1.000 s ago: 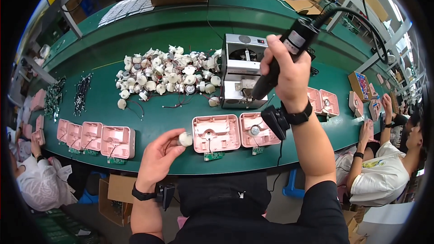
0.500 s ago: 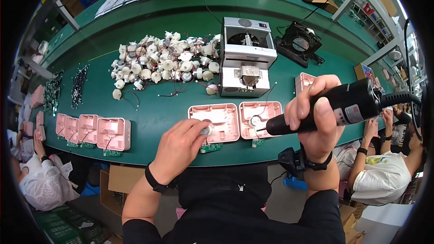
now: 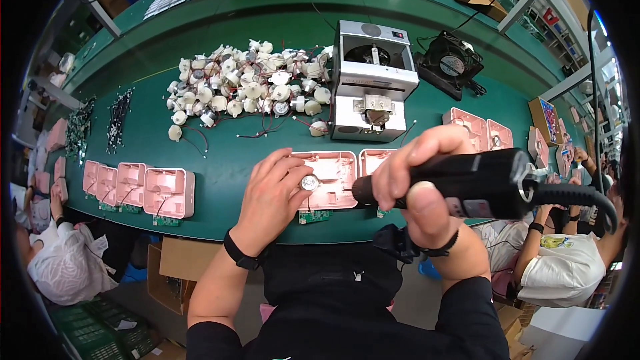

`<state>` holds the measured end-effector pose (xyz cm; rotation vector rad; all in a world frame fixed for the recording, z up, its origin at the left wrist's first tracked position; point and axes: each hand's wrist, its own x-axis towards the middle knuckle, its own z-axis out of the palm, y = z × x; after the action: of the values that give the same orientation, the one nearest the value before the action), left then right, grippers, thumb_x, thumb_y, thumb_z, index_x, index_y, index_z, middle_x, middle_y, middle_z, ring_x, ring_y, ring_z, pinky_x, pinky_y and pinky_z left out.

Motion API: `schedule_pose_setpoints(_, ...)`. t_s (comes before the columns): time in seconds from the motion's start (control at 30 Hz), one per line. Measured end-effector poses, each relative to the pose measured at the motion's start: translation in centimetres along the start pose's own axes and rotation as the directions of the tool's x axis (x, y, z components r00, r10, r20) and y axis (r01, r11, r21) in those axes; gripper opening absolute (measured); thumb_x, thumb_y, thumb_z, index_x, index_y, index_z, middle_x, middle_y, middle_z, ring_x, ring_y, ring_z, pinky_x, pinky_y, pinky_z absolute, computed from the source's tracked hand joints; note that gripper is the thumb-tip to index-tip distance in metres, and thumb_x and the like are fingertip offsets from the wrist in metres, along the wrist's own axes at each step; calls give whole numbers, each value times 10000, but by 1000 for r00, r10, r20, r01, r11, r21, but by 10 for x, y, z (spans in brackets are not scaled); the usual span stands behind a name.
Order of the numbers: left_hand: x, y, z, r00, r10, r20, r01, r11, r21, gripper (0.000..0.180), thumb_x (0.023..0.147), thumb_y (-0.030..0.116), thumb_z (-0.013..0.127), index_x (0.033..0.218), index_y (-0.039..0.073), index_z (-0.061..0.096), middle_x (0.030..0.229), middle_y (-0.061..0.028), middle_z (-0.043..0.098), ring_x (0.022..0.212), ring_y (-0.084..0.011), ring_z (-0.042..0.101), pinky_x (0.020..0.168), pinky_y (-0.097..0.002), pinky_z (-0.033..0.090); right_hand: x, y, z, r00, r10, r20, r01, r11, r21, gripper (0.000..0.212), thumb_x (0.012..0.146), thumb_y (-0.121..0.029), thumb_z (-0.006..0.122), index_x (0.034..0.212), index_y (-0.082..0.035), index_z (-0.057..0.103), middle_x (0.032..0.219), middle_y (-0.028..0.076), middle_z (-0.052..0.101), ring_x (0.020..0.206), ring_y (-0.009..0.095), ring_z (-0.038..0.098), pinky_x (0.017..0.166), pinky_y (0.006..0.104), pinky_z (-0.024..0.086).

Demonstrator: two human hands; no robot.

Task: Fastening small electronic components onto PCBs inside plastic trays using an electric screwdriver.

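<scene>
My left hand (image 3: 269,190) has its thumb and fingertips closed on a small round motor (image 3: 309,183) at the left side of a pink plastic housing (image 3: 339,203). A green circuit board (image 3: 315,216) lies at that housing's near edge. In my right hand (image 3: 421,193) is a black electric screwdriver (image 3: 477,183), held level with its tip pointing left over the housing's right part. The screwdriver and hand largely cover a second pink housing (image 3: 375,154), just right of the first. Whether the bit touches anything I cannot tell.
A heap of white motors (image 3: 250,87) with wires lies beyond my left hand. Right of it stand a grey screw feeder (image 3: 371,83) and a black fan (image 3: 451,63). More pink housings (image 3: 169,193) line the left, others (image 3: 467,121) the right. People work on both sides.
My right hand has brought the screwdriver left, from the second housing to the first. My left hand has shifted slightly, and the motor's round face now shows between its fingers.
</scene>
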<state>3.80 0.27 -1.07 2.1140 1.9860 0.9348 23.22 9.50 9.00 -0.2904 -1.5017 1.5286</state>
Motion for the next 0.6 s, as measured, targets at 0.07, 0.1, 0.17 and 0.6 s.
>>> schedule_pose_setpoints(0.07, -1, -3, 1, 1000, -7, 4, 7, 1000, -4, 375, 696, 92, 793, 1051, 85, 674, 1094, -50, 639, 1190, -293, 541, 967, -444, 438, 4, 12, 4, 997, 36, 64, -37, 999, 20, 377, 903, -231, 681, 1076, -56, 395, 723, 74, 520, 570, 156, 519, 546, 311, 473)
schedule_pose_setpoints(0.1, -1, -4, 1, 1000, -10, 7, 10, 1000, -5, 375, 694, 93, 794, 1050, 88, 677, 1080, -50, 642, 1195, -292, 540, 971, -444, 437, 6, 18, 7, 997, 40, 70, -42, 999, 20, 377, 903, -231, 681, 1076, -56, 395, 723, 74, 520, 570, 156, 519, 546, 311, 473)
schedule_pose_setpoints(0.17, -1, -4, 1, 1000, -19, 4, 19, 1000, -9, 375, 693, 94, 795, 1049, 90, 680, 1067, -51, 644, 1200, -291, 539, 976, -444, 436, 11, 29, 12, 996, 40, 74, -38, 999, -24, 350, 909, -201, 664, 1069, -52, 391, 726, 82, 524, 572, 153, 512, 559, 313, 475)
schedule_pose_setpoints(0.6, -6, -11, 3, 998, -54, -15, 52, 996, -73, 374, 688, 106, 789, 1048, 108, 686, 1031, -46, 644, 1196, -271, 533, 955, -434, 446, 18, 64, 31, 986, 46, 158, -39, 998, -48, 291, 900, -88, 633, 1051, -47, 388, 734, 104, 544, 591, 152, 527, 558, 312, 478)
